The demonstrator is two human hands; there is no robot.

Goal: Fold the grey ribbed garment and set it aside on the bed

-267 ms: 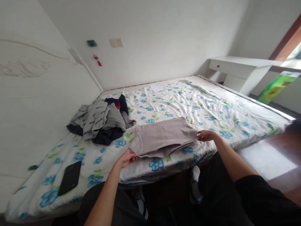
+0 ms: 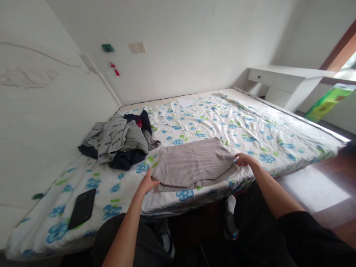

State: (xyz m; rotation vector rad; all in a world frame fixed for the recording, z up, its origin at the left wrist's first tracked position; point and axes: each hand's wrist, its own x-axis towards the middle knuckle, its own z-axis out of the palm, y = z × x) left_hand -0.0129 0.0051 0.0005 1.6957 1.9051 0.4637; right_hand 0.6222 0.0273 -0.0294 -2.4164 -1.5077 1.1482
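Note:
A folded grey-beige ribbed garment (image 2: 192, 162) lies flat near the front edge of a bed with a white sheet printed with blue flowers (image 2: 250, 128). My left hand (image 2: 148, 182) rests at the garment's left corner, fingers spread, touching its edge. At the garment's right edge, my right hand (image 2: 243, 159) lies flat on the sheet with the fingers apart. Neither hand grips the cloth.
A heap of grey, dark blue and red clothes (image 2: 120, 142) sits to the left behind the garment. A black phone (image 2: 82, 208) lies on the sheet at front left. A white paper (image 2: 185, 101) is at the far side. A white desk (image 2: 280, 83) stands at the right.
Both hands have let go of the garment's edges; it now lies flatter on the bed. My left hand opened and moved slightly up.

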